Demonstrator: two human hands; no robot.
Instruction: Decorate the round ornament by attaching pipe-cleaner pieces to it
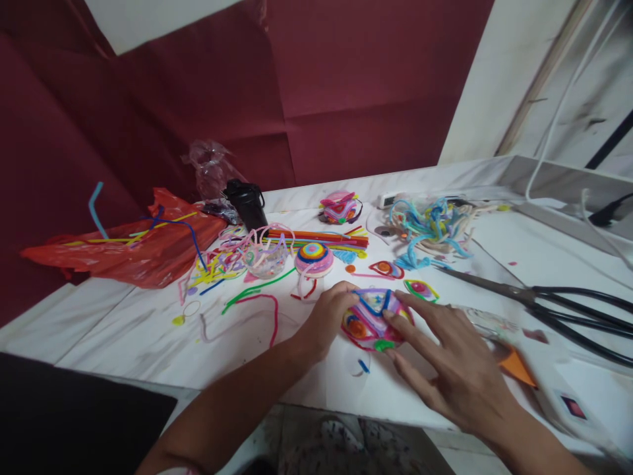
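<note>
A round piece covered in coloured pipe cleaners [368,324], with a blue V, an orange spiral and a green patch, is held just above the table's front part. My left hand [329,316] grips its left edge, thumb and fingers closed on it. My right hand [440,356] has its fingers spread, with fingertips touching the piece's right side and front. Behind it lie two eye-shaped pieces, one red-rimmed [386,269] and one green-rimmed [421,290]. A striped dome [314,258] sits behind my left hand.
Black-handled scissors [531,297] and a white glue gun [558,389] lie at the right. Tangled blue pipe cleaners [432,227] are at the back right. A black cup [247,206], a red plastic bag [143,247] and loose pipe cleaners [252,290] are left. Another decorated piece [341,208] stands behind.
</note>
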